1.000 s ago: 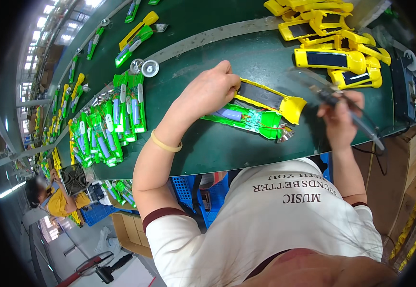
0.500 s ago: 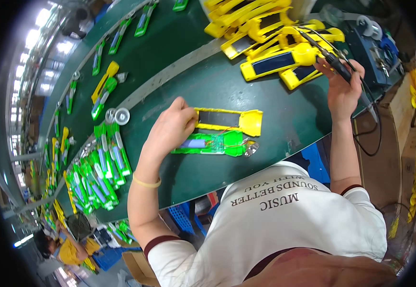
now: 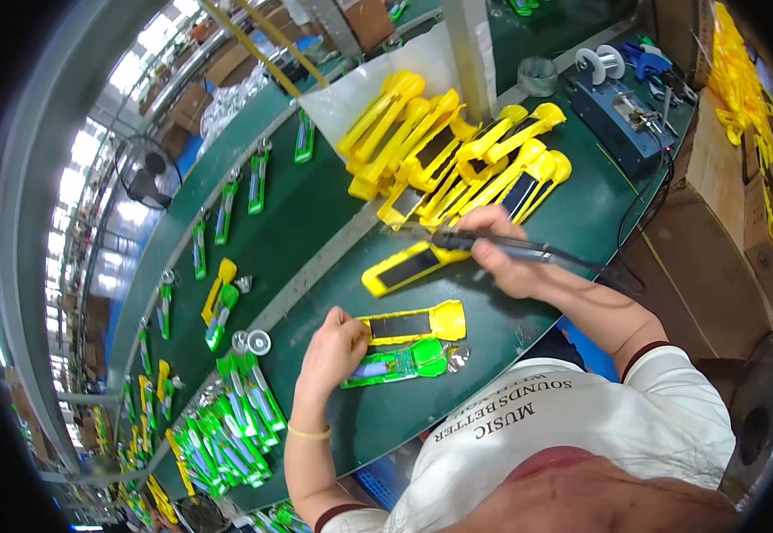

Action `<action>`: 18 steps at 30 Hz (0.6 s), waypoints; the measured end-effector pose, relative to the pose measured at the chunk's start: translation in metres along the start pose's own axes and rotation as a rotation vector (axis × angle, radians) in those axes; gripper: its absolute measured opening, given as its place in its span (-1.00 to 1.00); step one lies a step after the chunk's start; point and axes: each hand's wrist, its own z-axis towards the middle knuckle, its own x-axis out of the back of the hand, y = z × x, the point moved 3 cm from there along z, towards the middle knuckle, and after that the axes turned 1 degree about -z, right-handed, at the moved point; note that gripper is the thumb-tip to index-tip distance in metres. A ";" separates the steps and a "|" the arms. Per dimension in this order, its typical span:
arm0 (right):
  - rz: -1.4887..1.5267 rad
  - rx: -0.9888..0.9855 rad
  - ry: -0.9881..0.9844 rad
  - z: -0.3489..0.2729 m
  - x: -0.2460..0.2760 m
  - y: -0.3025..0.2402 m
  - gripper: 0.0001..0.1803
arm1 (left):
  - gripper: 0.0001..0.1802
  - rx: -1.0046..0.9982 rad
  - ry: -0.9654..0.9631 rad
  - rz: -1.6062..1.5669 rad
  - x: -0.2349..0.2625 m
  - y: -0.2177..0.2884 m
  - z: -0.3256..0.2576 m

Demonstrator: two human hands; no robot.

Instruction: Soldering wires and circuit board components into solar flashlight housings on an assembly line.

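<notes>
My left hand (image 3: 333, 348) has its fingers closed on the left end of a yellow plastic housing (image 3: 447, 322), a long frame with a dark panel. Just below that lies a green housing (image 3: 426, 357) with a blue cell, thin wires and a silvery reflector at its right end. A black soldering iron (image 3: 529, 249) is gripped in my right hand (image 3: 504, 258), its tip toward the left and somewhat blurred. Under those fingers is the round end of another yellow housing (image 3: 395, 272) with a dark panel; whether they also grip it, I cannot tell.
A heap of yellow housings (image 3: 440, 151) lies beyond my right hand. Solder wire (image 3: 600, 64) sits on a blue-grey soldering station (image 3: 622, 120) at far right. Green assemblies (image 3: 227, 435) are piled at left. Clear reflector cups (image 3: 258, 342) stand near my left hand. A metal post (image 3: 469, 62) rises behind.
My right hand has come from the heap toward the middle with the soldering iron. A yellow housing now lies apart from the heap beside it. My left hand keeps its hold; the view has shifted.
</notes>
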 end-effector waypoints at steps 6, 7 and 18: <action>0.071 0.092 0.029 -0.015 0.002 0.005 -0.65 | -0.90 0.000 0.002 0.003 -0.002 0.002 0.000; 0.057 0.054 0.015 -0.017 -0.002 0.012 -0.54 | -0.90 0.009 -0.019 0.010 -0.001 0.001 -0.002; 0.240 -0.253 0.141 -0.064 0.014 0.015 -0.33 | -0.91 -0.025 0.003 0.017 -0.001 -0.013 0.004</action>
